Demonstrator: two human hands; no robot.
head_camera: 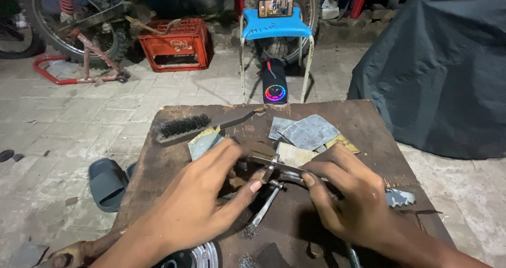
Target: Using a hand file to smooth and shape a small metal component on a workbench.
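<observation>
My left hand [203, 194] and my right hand [350, 197] meet over a dark wooden board [363, 123]. Between them they pinch a small metal part made of thin rods and a flat strip [274, 170]. My left thumb presses its left end, my right thumb and fingers grip its right end. A thin rod [261, 212] slants down from it toward me. A toothed metal piece [399, 197] sticks out just right of my right hand. Worn sandpaper sheets [310, 132] lie just beyond the hands, and a black-bristled brush [184, 126] lies at the board's far left.
A blue stool [276, 29] with a lit phone [275, 7] stands beyond the board, a glowing speaker [275, 83] under it. A red crate [176, 44] and a motorbike wheel on a stand [79, 22] at far left. Grey sandal [107, 183] on the paving; dark cover [443, 62] right.
</observation>
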